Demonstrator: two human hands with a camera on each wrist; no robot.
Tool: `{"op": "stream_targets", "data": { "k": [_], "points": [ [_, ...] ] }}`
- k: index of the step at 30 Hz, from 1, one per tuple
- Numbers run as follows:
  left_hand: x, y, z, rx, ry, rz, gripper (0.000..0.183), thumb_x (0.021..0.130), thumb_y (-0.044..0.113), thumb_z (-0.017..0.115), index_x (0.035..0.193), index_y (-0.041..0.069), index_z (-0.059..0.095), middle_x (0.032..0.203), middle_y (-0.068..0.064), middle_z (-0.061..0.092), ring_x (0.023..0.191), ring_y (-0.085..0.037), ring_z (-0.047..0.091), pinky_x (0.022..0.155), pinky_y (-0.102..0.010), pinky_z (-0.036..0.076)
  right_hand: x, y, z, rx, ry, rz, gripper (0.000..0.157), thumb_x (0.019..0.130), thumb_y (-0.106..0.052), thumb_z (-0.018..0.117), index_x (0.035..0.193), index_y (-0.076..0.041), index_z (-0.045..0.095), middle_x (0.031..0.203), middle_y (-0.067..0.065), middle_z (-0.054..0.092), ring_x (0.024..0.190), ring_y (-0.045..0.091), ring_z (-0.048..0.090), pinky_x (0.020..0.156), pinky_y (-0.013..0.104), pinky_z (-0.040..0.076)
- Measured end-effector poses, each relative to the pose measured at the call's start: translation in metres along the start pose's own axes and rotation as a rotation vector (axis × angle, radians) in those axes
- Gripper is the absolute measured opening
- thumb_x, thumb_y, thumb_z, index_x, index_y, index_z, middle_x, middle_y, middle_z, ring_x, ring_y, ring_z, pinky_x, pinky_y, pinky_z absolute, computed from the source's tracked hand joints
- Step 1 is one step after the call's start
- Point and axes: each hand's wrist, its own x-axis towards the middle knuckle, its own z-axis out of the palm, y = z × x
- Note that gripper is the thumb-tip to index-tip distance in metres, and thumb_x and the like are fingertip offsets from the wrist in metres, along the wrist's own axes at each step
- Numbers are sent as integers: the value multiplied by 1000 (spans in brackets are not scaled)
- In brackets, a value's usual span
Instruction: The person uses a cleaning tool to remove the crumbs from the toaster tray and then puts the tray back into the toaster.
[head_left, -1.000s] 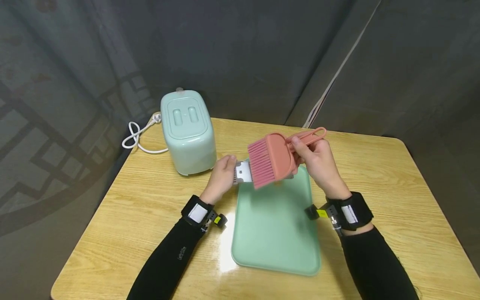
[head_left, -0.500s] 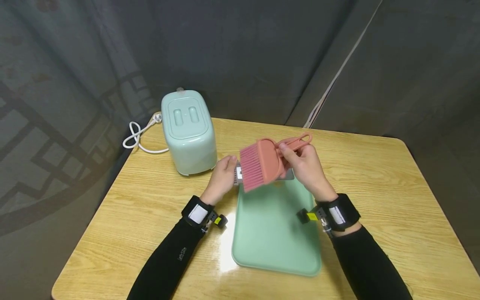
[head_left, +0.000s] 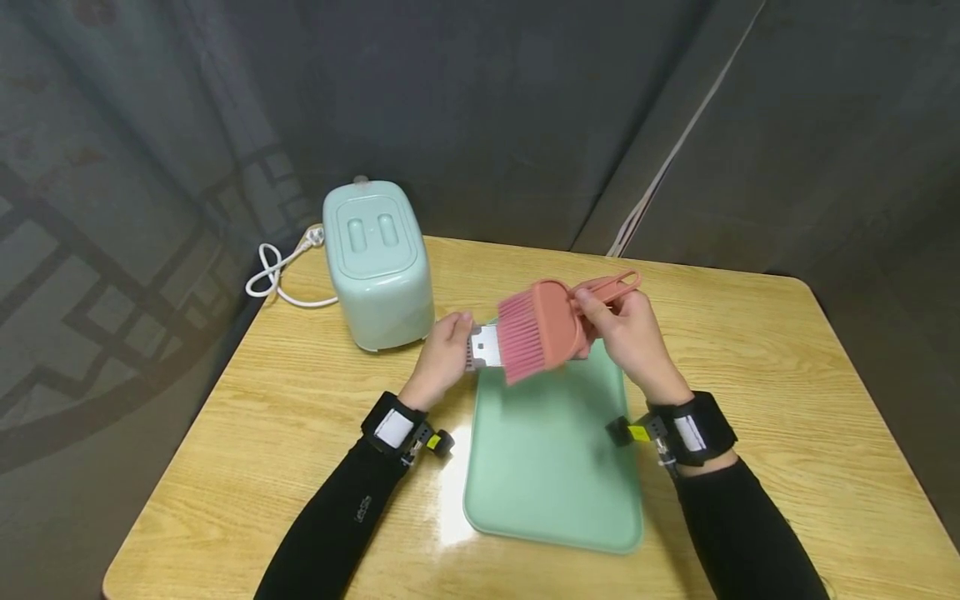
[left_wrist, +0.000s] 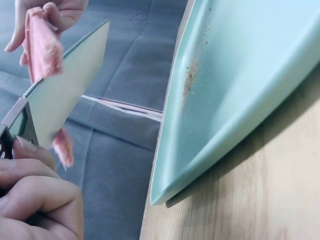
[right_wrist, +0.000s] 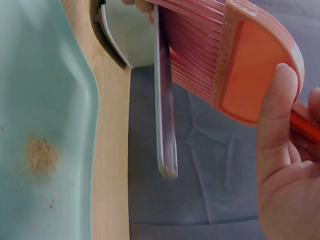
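Note:
My left hand (head_left: 442,354) grips one end of a flat metal crumb tray (head_left: 486,345), held up on edge in the left wrist view. My right hand (head_left: 633,342) holds a pink hand brush (head_left: 557,323) near the base of its handle, the thumb lying on the brush head. The bristles (right_wrist: 192,47) lie against the crumb tray, covering much of it in the head view. Below both hands is a mint green serving tray (head_left: 555,475). A small heap of brown crumbs (right_wrist: 41,156) lies on it, with a few specks around.
A mint green toaster (head_left: 382,279) with a lid on top stands at the back left. Its white cord and plug (head_left: 277,271) lie beside it. The wooden table (head_left: 750,375) extends to the right, and a dark curtain (head_left: 510,125) hangs behind.
The brush swept left along the crumb tray toward my left hand, then moved back partway to the right. My left hand and the crumb tray stay nearly still.

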Motion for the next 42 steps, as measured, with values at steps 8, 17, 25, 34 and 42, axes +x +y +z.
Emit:
{"op": "stream_targets", "data": {
  "k": [8, 17, 25, 34, 42],
  "points": [
    [2, 0, -3, 0, -4, -10, 42, 101, 39, 31, 100, 6, 58, 88, -12, 61, 76, -21, 57, 64, -34, 49, -5, 4, -19, 42, 20, -18, 31, 96, -24, 49, 106, 3, 61, 70, 9, 63, 50, 27, 56, 47, 25, 53],
    [3, 0, -5, 17, 11, -24, 40, 101, 37, 32, 99, 7, 58, 92, -11, 60, 83, -21, 56, 75, -39, 47, -6, 8, -36, -28, 61, -28, 31, 96, -26, 49, 99, 1, 62, 63, 6, 60, 46, 27, 53, 43, 26, 51],
    [2, 0, -6, -2, 9, -25, 41, 101, 37, 31, 94, 7, 58, 84, -11, 59, 76, -22, 56, 65, -35, 47, -10, 6, -46, -132, 117, -1, 31, 95, -29, 51, 95, -1, 62, 62, 3, 61, 46, 25, 56, 41, 27, 51],
    [2, 0, -7, 7, 7, -24, 40, 101, 36, 31, 88, 8, 55, 80, -9, 56, 71, -22, 53, 57, -32, 43, -13, 0, -47, -247, 168, -11, 30, 93, -32, 55, 94, -2, 63, 60, 11, 60, 45, 25, 57, 39, 27, 51],
    [2, -1, -9, 1, 10, -22, 39, 101, 36, 32, 93, 8, 58, 83, -10, 59, 75, -22, 56, 66, -35, 46, -14, -2, -46, -319, 201, 7, 29, 90, -38, 57, 90, -9, 62, 58, 13, 59, 43, 23, 56, 37, 25, 46]
  ]
}}
